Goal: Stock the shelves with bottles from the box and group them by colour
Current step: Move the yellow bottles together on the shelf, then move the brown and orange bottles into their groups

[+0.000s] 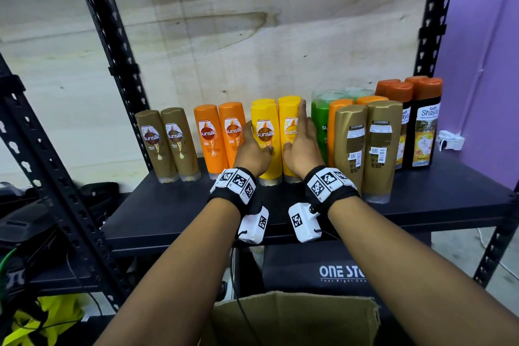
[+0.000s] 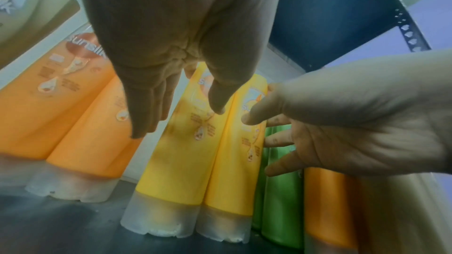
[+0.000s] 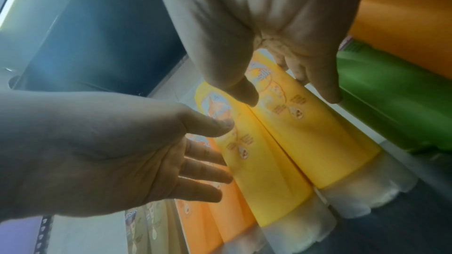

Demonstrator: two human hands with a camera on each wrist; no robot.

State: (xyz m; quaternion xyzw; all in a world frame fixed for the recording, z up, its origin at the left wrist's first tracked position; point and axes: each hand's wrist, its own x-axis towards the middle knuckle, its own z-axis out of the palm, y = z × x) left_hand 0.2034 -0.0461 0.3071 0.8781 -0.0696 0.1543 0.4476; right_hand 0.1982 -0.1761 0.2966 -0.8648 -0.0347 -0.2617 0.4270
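Note:
Two yellow bottles (image 1: 266, 146) (image 1: 290, 137) stand side by side mid-shelf, with more yellow ones behind them. My left hand (image 1: 254, 146) lies flat along the left bottle's left side, in the gap next to the orange bottles (image 1: 219, 137). My right hand (image 1: 300, 135) lies flat along the right bottle's right side, fingers straight up. The left wrist view shows the left hand (image 2: 176, 115) with straight fingers over the yellow pair (image 2: 195, 161). In the right wrist view the right hand (image 3: 291, 96) sits between the yellow bottle (image 3: 318, 142) and a green one (image 3: 391, 94). Neither hand grips anything.
Along the black shelf (image 1: 421, 202) from the left stand brown bottles (image 1: 168, 143), the orange ones, green bottles (image 1: 320, 126), gold bottles (image 1: 368, 149) turned label-back, and dark orange-capped bottles (image 1: 421, 126). An open cardboard box (image 1: 295, 317) sits below me. Black rack posts frame both sides.

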